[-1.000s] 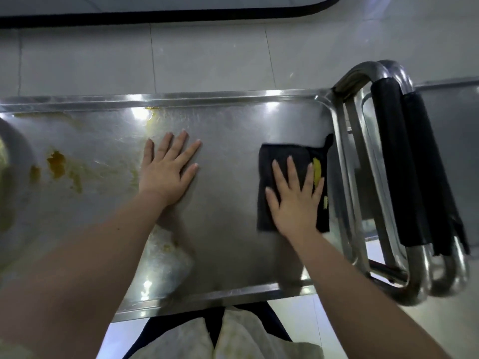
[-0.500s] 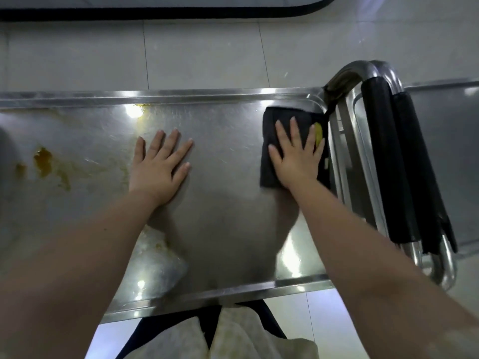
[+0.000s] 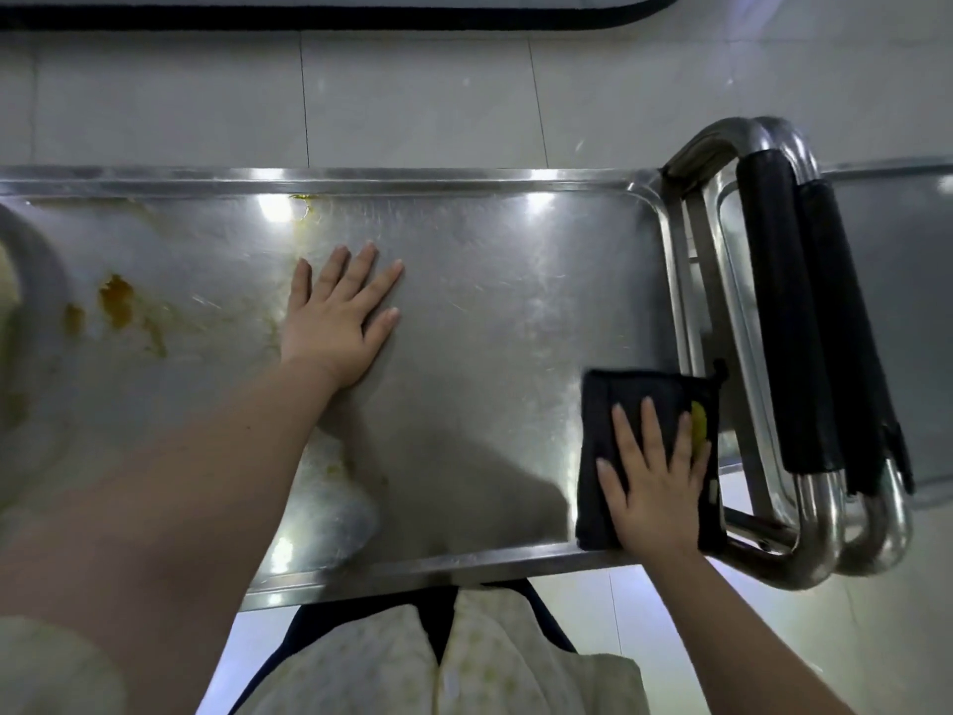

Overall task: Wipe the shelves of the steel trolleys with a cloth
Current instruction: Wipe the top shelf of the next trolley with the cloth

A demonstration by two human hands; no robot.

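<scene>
The steel trolley's top shelf point(image 3: 490, 281) fills the middle of the view. My right hand point(image 3: 652, 479) presses flat on a folded black cloth point(image 3: 603, 405) in the shelf's near right corner; the cloth carries a yellow smear beside my little finger. Fingers spread, my left hand point(image 3: 338, 314) rests palm-down on the bare steel at mid-shelf and holds nothing. Orange-yellow stains point(image 3: 116, 301) mark the left part of the shelf, and a pale smeared patch point(image 3: 330, 508) lies near the front rim under my left forearm.
The trolley's tubular handle with black grips point(image 3: 789, 322) stands at the right end, doubled by a second trolley's handle and shelf point(image 3: 897, 312) beyond it. A round steel vessel point(image 3: 26, 281) sits at the far left. Pale floor tiles surround the trolley.
My right hand slid the cloth from the far right corner back toward me to the near right corner. My left hand stayed planted on the shelf.
</scene>
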